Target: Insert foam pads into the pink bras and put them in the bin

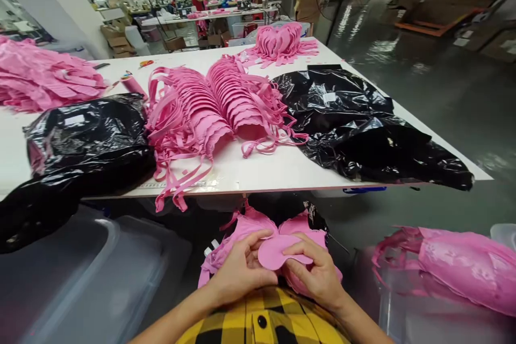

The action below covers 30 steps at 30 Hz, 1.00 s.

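A smooth, pink, rounded bra pad (276,253) is held low in front of my body. My right hand (316,267) pinches its right side between thumb and fingers. On the other side, my left hand (244,266) curls around the pad's left edge, its thumb below; some of its fingertips are hidden. Beneath both hands, a pink bra (253,221) lies in my lap with its cups facing up, partly covered by the hands and the pad.
Nested pink bras (201,105) stand in rows on the white table (258,174), straps trailing over its front edge. Black plastic bags (88,129) flank them. More pink pieces (40,75) lie left and at the back. Plastic bins (133,279) sit below; pink bras (467,266) rest at right.
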### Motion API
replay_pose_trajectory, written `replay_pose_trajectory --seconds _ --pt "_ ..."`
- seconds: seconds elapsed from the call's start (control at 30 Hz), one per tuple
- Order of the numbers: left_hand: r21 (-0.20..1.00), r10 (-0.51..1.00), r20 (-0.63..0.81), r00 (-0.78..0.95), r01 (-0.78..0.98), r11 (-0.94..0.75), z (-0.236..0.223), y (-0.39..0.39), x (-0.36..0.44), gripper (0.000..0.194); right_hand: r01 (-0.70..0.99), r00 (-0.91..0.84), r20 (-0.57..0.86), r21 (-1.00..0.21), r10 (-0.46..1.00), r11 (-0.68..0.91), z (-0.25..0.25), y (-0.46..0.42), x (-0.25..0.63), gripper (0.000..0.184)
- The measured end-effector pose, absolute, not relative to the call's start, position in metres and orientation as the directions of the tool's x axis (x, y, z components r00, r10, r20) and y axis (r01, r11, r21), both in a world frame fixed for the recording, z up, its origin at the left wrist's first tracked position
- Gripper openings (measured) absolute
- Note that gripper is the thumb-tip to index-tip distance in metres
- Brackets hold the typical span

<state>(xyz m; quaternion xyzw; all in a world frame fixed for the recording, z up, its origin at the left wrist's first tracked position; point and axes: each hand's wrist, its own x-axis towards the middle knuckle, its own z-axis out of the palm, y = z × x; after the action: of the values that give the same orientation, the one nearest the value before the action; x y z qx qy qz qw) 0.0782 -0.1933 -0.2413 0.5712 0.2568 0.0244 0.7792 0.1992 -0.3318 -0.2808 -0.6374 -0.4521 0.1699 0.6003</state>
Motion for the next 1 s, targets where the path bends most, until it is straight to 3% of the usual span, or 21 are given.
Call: replay_pose_trajectory --seconds 0.07,0.2,0.27,0.3,0.37,0.43,0.5,0.6,0.73,0.83,0.9,1.0 --pt "0.932 0.379 -0.344 0.859 0.265 0.247 -0.242 -0.199 0.081 0.069 0.326 0.608 0.273 -0.942 0.745 0.079 -0.277 -0.333 0.194 0.006" --pt "0.961 0.518 -0.201 0.831 0.27 -0.061 -0.243 -0.205 0.086 0.023 0.179 0.705 0.134 -0.984 0.696 0.007 -0.276 -0.334 0.182 0.016" --pt "0.948 0.559 -0.159 0.814 0.284 -0.143 -0.243 -0.206 0.088 0.019 0.035 0.741 0.014 -0.999 0.672 -0.019 -0.278 -0.333 0.177 0.016" --pt "0.944 0.568 -0.168 0.806 0.298 -0.143 -0.244 -0.206 0.089 0.022 -0.058 0.751 -0.06 -0.998 0.657 -0.025 -0.28 -0.333 0.176 0.016" --pt "0.94 0.566 -0.22 0.795 0.329 -0.096 -0.244 -0.205 0.091 0.032 -0.263 0.725 -0.217 -0.964 0.654 -0.03 -0.282 -0.334 0.177 0.039" --pt "0.934 0.539 -0.279 0.794 0.354 -0.038 -0.245 -0.204 0.091 0.034 -0.444 0.595 -0.37 -0.891 0.713 -0.091 -0.282 -0.336 0.18 0.057" --pt "0.927 0.507 -0.325 0.798 0.376 0.002 -0.246 -0.205 0.09 0.026 -0.537 0.417 -0.466 -0.819 0.78 -0.203 -0.282 -0.339 0.184 0.052" --pt "0.926 0.437 -0.364 0.823 0.369 0.076 -0.248 -0.208 0.088 0.013 -0.541 0.293 -0.473 -0.799 0.831 -0.264 -0.282 -0.344 0.187 0.039" --pt "0.961 0.395 -0.277 0.876 0.25 0.119 -0.253 -0.212 0.083 0.012 -0.555 0.357 -0.417 -0.814 0.836 -0.17 -0.286 -0.346 0.181 0.033" --pt "0.987 0.341 -0.014 0.94 0.068 -0.147 -0.255 -0.209 0.079 0.013 -0.622 0.419 -0.425 -0.778 0.803 -0.087 -0.291 -0.345 0.175 0.029" --pt "0.933 0.178 0.13 0.975 -0.06 -0.354 -0.254 -0.203 0.075 0.016 -0.672 0.44 -0.457 -0.739 0.773 -0.055 -0.293 -0.344 0.172 0.025" --pt "0.836 -0.025 0.162 0.986 -0.151 -0.528 -0.253 -0.197 0.07 0.025 -0.73 0.427 -0.515 -0.682 0.743 -0.053 -0.294 -0.344 0.17 0.023"
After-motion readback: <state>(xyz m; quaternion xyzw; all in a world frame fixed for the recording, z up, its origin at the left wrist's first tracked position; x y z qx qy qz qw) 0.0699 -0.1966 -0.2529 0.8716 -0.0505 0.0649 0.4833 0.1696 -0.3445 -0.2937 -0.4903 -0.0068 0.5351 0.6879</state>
